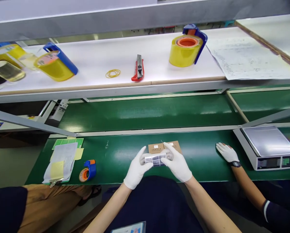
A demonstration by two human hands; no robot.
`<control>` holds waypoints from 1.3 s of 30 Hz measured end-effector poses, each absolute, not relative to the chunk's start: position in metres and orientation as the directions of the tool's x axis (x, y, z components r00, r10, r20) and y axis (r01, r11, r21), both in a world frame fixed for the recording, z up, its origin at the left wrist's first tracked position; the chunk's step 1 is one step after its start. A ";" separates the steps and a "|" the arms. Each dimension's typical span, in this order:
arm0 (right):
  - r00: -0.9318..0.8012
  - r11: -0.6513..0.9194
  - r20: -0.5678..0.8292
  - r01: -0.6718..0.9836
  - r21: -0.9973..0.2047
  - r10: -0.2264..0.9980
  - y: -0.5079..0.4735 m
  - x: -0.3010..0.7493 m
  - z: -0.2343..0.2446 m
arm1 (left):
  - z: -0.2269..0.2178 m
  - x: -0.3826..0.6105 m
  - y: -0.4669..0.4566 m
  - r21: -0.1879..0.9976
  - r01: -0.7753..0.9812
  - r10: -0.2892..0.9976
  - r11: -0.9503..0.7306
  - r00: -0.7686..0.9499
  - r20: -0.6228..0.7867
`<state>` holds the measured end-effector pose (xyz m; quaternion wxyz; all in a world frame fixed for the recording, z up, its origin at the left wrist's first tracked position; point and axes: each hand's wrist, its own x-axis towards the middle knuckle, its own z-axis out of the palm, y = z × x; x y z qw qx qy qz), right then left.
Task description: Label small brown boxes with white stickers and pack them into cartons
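Note:
Both my hands wear white gloves and grip a small bundle of silvery labelled packets (155,159) just above the green bench top (125,152). My left hand (137,168) is closed on the bundle's left end, and my right hand (176,161) is closed on its right end. Right behind the bundle lie two small brown cardboard boxes (156,148) with white labels, side by side on the bench.
A co-worker's gloved hand (226,152) rests flat on the bench at right, beside a digital scale (267,145). At left lie a clipboard with papers (61,161) and a small tape dispenser (88,170). The upper white shelf (125,55) holds yellow tape rolls (185,48), a utility knife (138,68), rubber bands (112,73) and paper sheets (246,58).

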<state>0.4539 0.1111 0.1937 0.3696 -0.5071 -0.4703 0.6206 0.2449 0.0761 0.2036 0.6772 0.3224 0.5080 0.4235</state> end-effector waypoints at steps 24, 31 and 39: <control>-0.032 -0.029 -0.038 0.250 -0.968 0.999 0.067 0.445 0.238 | 0.236 0.238 0.057 0.889 -0.140 0.889 0.436 0.218 -0.402; -0.096 0.260 0.245 0.495 -0.829 0.965 0.070 0.449 0.246 | 0.241 0.238 0.060 0.880 -0.170 0.893 0.444 0.169 -0.418; -0.225 0.483 0.436 0.543 -0.687 0.872 0.072 0.449 0.242 | 0.237 0.239 0.063 0.891 -0.158 0.899 0.426 0.180 -0.398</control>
